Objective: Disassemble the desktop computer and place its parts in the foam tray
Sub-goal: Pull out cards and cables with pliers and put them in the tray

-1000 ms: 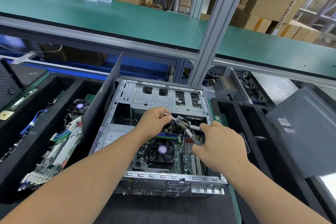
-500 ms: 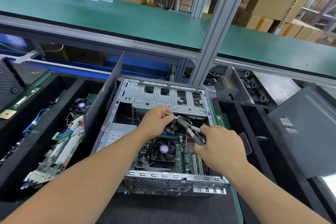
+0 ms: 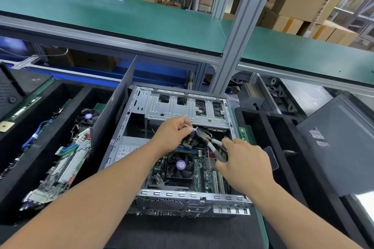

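The open desktop case (image 3: pixel 182 105) lies flat in front of me, its motherboard and black CPU fan (image 3: pixel 180 164) exposed. My left hand (image 3: pixel 172 134) pinches a bundle of thin cables (image 3: pixel 191 128) just below the silver drive cage. My right hand (image 3: pixel 242 162) grips the grey handles of cutting pliers (image 3: pixel 210 142), whose jaws rest at the cable bundle beside my left fingers. A black foam tray (image 3: pixel 26 147) to the left holds a motherboard (image 3: pixel 66 159), a fan (image 3: pixel 88 116) and a blue cable (image 3: pixel 38 134).
A second black foam tray (image 3: pixel 283 133) sits right of the case, with a dark side panel (image 3: pixel 340 141) leaning over it. Another panel (image 3: pixel 113 119) stands upright along the case's left side. A green shelf (image 3: pixel 121 16) and a metal post (image 3: pixel 238 32) rise behind.
Both hands stay at the cable bundle with only slight shifts. The view has drifted a little, so the case sits slightly higher in frame.
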